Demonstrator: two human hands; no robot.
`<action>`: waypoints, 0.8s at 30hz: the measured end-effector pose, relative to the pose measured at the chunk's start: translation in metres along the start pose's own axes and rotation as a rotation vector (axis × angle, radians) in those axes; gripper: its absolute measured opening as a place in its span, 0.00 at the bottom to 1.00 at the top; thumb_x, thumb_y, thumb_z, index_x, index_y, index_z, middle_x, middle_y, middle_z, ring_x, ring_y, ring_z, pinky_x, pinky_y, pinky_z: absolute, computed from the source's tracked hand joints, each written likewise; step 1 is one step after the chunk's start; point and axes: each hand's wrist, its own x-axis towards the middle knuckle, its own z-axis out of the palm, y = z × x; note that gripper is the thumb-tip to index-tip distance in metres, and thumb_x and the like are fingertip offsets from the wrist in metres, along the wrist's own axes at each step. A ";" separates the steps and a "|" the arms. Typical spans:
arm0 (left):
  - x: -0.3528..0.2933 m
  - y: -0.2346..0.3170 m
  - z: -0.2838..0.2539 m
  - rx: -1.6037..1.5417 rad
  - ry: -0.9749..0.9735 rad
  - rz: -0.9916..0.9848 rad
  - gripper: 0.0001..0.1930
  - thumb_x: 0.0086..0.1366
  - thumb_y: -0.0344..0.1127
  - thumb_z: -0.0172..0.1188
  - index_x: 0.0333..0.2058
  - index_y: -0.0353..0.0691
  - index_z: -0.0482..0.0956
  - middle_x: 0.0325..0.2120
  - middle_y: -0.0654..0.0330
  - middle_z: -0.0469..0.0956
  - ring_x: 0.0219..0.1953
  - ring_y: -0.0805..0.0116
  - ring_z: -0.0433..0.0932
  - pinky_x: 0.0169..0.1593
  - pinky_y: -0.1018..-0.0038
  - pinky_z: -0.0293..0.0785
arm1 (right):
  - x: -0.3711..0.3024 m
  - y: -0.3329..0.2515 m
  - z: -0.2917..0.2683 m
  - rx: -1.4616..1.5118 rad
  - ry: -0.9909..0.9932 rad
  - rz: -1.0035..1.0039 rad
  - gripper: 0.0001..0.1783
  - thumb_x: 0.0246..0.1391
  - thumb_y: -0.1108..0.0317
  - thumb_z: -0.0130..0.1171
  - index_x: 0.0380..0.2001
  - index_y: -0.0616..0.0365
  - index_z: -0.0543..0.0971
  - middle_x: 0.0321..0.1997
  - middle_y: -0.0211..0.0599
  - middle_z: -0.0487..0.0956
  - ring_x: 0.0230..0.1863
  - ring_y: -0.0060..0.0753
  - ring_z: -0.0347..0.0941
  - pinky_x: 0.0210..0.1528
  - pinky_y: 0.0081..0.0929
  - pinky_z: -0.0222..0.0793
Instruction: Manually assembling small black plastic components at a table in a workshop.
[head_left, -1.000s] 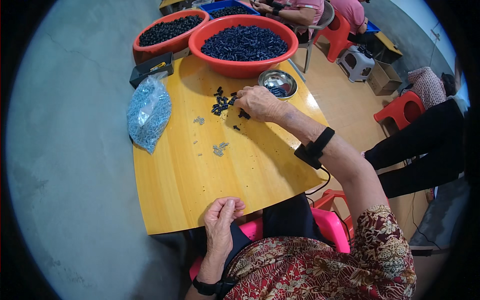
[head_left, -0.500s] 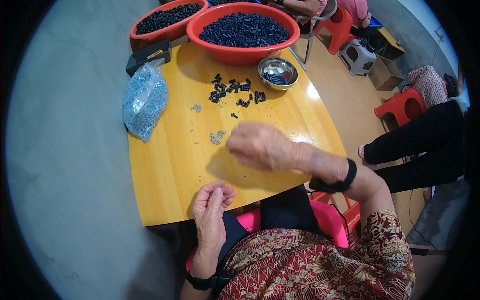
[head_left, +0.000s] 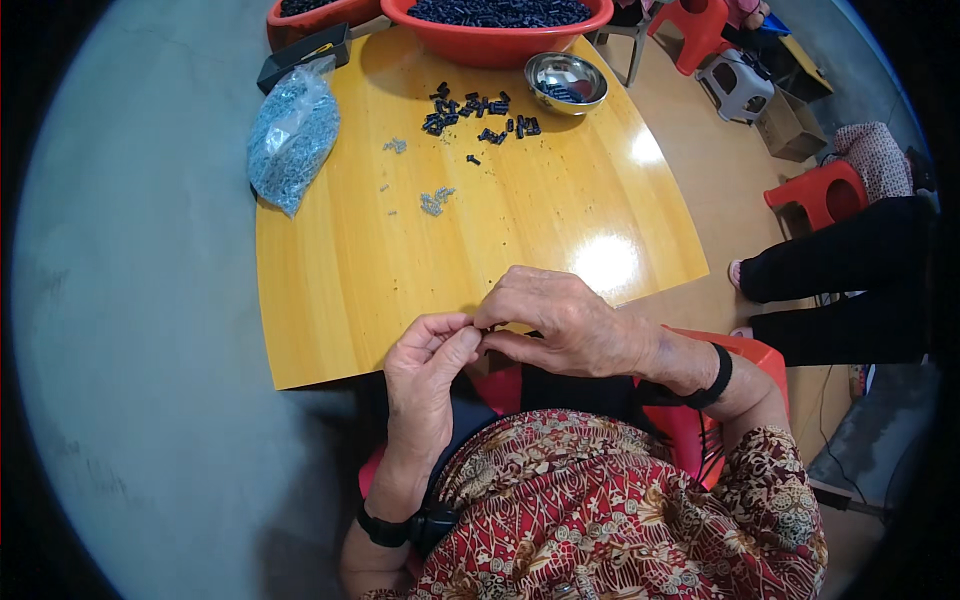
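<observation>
At the near edge of the yellow table (head_left: 340, 330), my two hands meet fingertip to fingertip. My left hand (head_left: 425, 365) is closed in a pinch, thumb against the fingers. From the right, my right hand (head_left: 560, 320) pinches at the same spot. Whatever lies between the fingertips is too small and covered to make out. Ahead of them on the tabletop lie a small pile of silver screws (head_left: 435, 201), a smaller pile of tiny metal pieces (head_left: 396, 146), a single black part (head_left: 473, 159) and a loose cluster of small black parts (head_left: 465, 108).
A steel bowl (head_left: 590, 97) with dark parts stands at the far right, beside a red basin (head_left: 480, 50) full of dark pieces. At the left edge are a clear bag of silver pieces (head_left: 292, 140) and a black tray (head_left: 300, 58). A person's dark-trousered legs (head_left: 840, 270) are at the right.
My right hand has come down from above the table to my left hand, and their fingertips now meet. The view has tilted, so the table sits higher in the picture.
</observation>
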 end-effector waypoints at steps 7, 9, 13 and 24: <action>-0.005 -0.002 -0.005 -0.319 -0.060 -0.133 0.08 0.68 0.30 0.54 0.44 0.36 0.74 0.35 0.60 0.79 0.38 0.74 0.78 0.44 0.79 0.73 | -0.006 -0.007 -0.009 0.098 0.066 0.072 0.11 0.47 0.74 0.66 0.35 0.60 0.79 0.30 0.39 0.78 0.32 0.39 0.76 0.35 0.31 0.72; -0.006 -0.003 -0.005 -0.356 -0.064 -0.160 0.08 0.68 0.29 0.54 0.44 0.37 0.74 0.35 0.60 0.78 0.37 0.74 0.77 0.44 0.79 0.74 | -0.006 -0.009 -0.008 0.092 0.064 0.051 0.10 0.47 0.74 0.66 0.34 0.60 0.79 0.29 0.39 0.78 0.32 0.39 0.76 0.34 0.31 0.72; -0.006 -0.005 -0.004 -0.418 -0.091 -0.176 0.07 0.68 0.29 0.53 0.44 0.37 0.74 0.36 0.60 0.79 0.40 0.73 0.78 0.46 0.77 0.73 | -0.006 -0.010 -0.002 0.044 0.075 0.029 0.09 0.47 0.74 0.66 0.34 0.60 0.79 0.28 0.38 0.78 0.31 0.39 0.76 0.33 0.32 0.71; -0.005 -0.008 -0.007 -0.431 -0.175 -0.150 0.06 0.68 0.30 0.54 0.42 0.39 0.74 0.37 0.60 0.79 0.42 0.71 0.78 0.50 0.73 0.73 | -0.004 -0.006 0.004 -0.182 0.155 -0.136 0.11 0.43 0.69 0.65 0.32 0.58 0.77 0.26 0.35 0.74 0.29 0.37 0.73 0.30 0.31 0.68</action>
